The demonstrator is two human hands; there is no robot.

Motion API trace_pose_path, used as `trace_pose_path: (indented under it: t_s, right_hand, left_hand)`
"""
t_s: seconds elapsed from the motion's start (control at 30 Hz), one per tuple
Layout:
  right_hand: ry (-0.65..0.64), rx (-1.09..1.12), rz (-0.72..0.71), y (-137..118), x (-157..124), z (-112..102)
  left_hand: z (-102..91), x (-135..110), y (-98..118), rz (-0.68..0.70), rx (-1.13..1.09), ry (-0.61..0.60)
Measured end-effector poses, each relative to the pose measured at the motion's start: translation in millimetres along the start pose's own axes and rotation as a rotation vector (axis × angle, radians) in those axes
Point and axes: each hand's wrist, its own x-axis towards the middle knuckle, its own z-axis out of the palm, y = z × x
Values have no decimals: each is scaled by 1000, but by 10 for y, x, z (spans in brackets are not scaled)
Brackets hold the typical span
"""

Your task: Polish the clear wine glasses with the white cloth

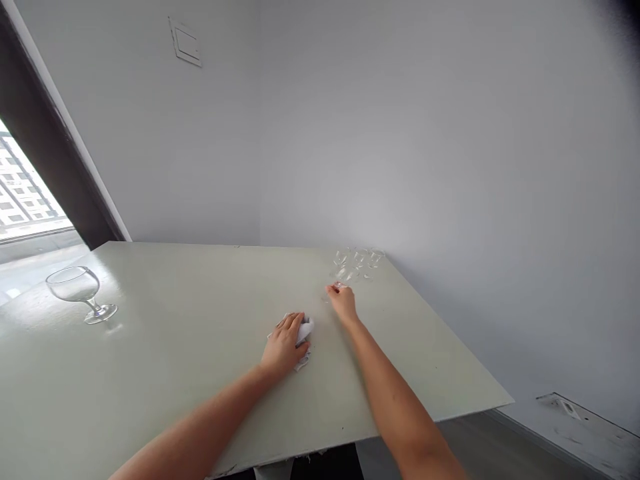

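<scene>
Head cam: left hand [285, 343] is clenched over the white cloth [306, 330] mid-table [200, 347], right hand [343, 301] is at the clear glassy bits [357, 261] by the far corner, can't tell if it's pinching one, and I'd guess sharp edges could nick fingertips.

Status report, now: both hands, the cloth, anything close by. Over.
Left hand down on white cloth, on the table. Right hand touching a small clear glass, grip unclear. More clear glasses just beyond; stemmed glass far left, apart.
</scene>
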Motion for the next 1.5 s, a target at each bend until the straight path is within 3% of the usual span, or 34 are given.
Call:
trace_pose_path:
  t_s: [0.13, 0.27, 0.73, 1.1, 1.2, 1.3, 1.37, 1.43, 1.5]
  right_hand:
    - [38, -141, 177, 320, 328, -312]
    - [33, -229, 291, 553, 503, -448]
    - [20, -280, 289, 716, 844, -329]
    - [31, -284, 253, 742, 773, -412]
    - [64, -288, 244, 715, 620, -449]
    - [81, -283, 239, 672, 423, -446]
    - [70, -275, 212, 640, 299, -429]
    - [41, -259, 161, 606, 197, -408]
    - [-2, -222, 88, 563, 122, -380]
  left_hand:
    - [-12, 13, -14, 42, -2, 10]
    - [-13, 22, -18, 56, -14, 11]
    - [16, 5, -43, 38, -40, 34]
    - [-18, -8, -14, -13, -152, 72]
    - [-119, 37, 20, -33, -272, 250]
    - [-344, 173, -97, -133, -431, 588]
    - [-587, 271, -308, -353, -558, 833]
    - [-893, 319, -607, -663, -633, 1032]
    - [-1223, 281, -941, -821, -617, 1145]
